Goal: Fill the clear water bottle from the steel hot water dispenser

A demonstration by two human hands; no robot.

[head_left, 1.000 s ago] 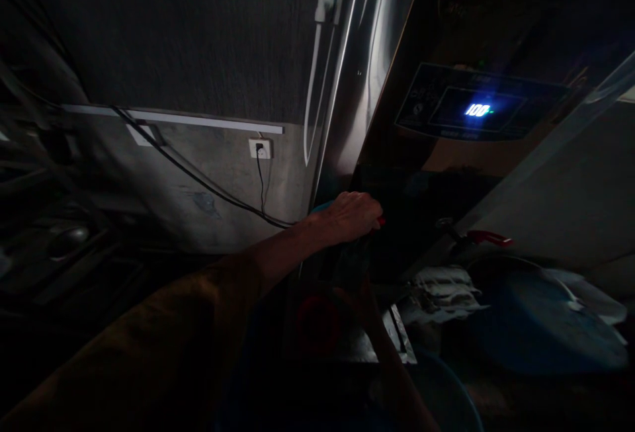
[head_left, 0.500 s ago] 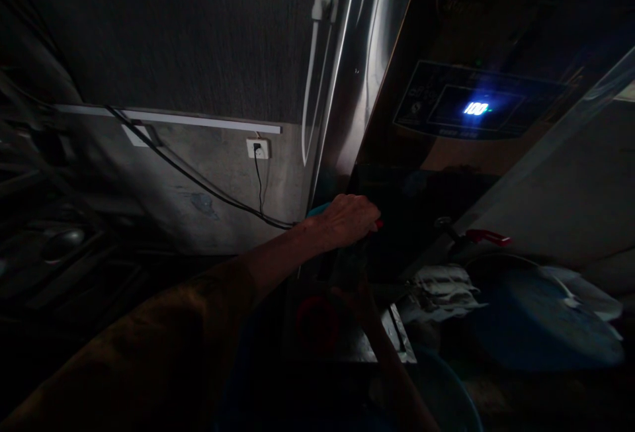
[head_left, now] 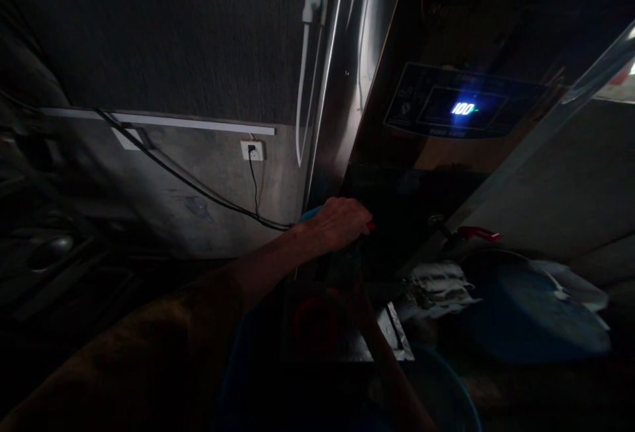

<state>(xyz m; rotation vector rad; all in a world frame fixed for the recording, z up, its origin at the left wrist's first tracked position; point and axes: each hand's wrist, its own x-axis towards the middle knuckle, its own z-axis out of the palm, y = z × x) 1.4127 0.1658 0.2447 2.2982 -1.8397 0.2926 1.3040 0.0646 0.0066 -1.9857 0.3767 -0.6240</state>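
While the room is very dark, the left hand [head_left: 337, 221] shows clearly, arm stretched forward from a brown sleeve [head_left: 149, 352], grip curled shut over a red tap lever [head_left: 370, 225] low on the front of a tall steel water boiler [head_left: 357, 88]; only the lever's red tip pokes out past the fingers. Right hand [head_left: 354, 300] sits just below the left, deep in shadow, near something dark under the tap; cannot tell what it holds or whether its grip is pressed together or spread. Boiler's dark control panel [head_left: 421, 104] glows a blue "100" [head_left: 463, 109]. Second tap with red lever [head_left: 476, 233] sits further right on the same front, untouched, well apart from both hands. Crumpled pale cloth [head_left: 436, 286] lies below it, beside a big blue round basin [head_left: 536, 313]. Red circular shape [head_left: 312, 319] shows faintly under the hands, too dark to identify. Left of the boiler, grey wall with a white socket [head_left: 249, 150], black cable [head_left: 198, 187] running from it, white pipe [head_left: 300, 88] going up along the boiler's edge.
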